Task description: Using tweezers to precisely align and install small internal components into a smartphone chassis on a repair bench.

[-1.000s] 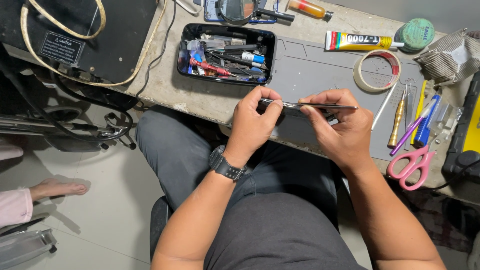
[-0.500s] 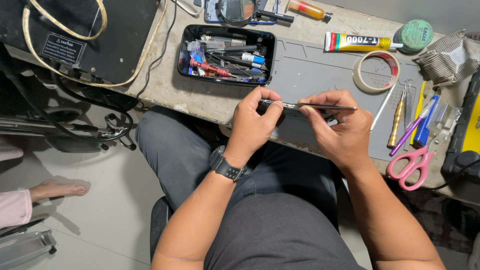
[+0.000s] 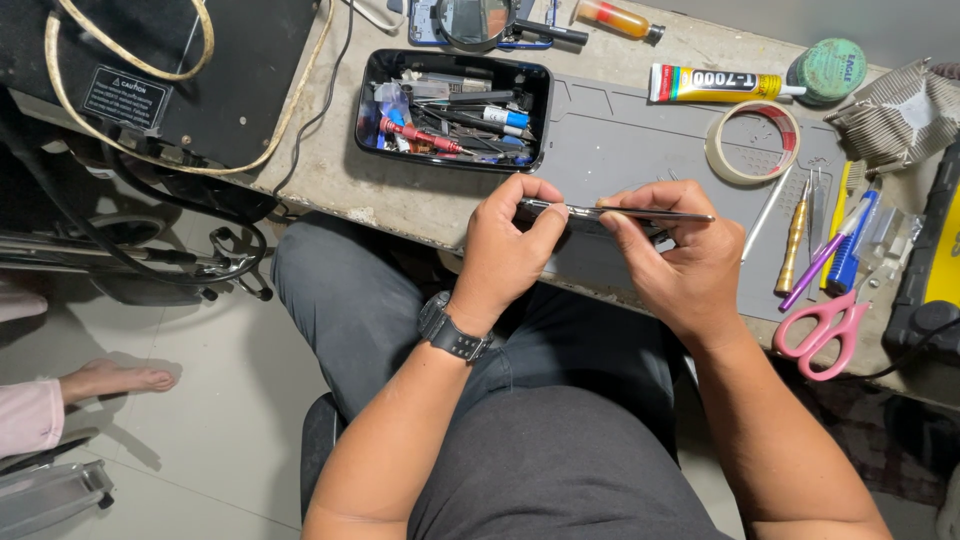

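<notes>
Phone (image 3: 610, 214), thin, dark and seen edge-on, sits level between both hands over the near edge of the grey work mat (image 3: 640, 140) on the surface. Left hand (image 3: 505, 250) has its grip clamped on the phone's left end, thumb and forefinger pinching it, a black watch (image 3: 452, 330) on the wrist. Right hand (image 3: 680, 255) has its grip clamped on the phone's middle and right part, fingers curled over the top edge. Behind the hands stands a black tray (image 3: 452, 110) full of small tools. To the right lie a tape roll (image 3: 752, 140), a glue tube (image 3: 715, 84), a brass-handled screwdriver (image 3: 793, 240) and pink scissors (image 3: 825, 330).
</notes>
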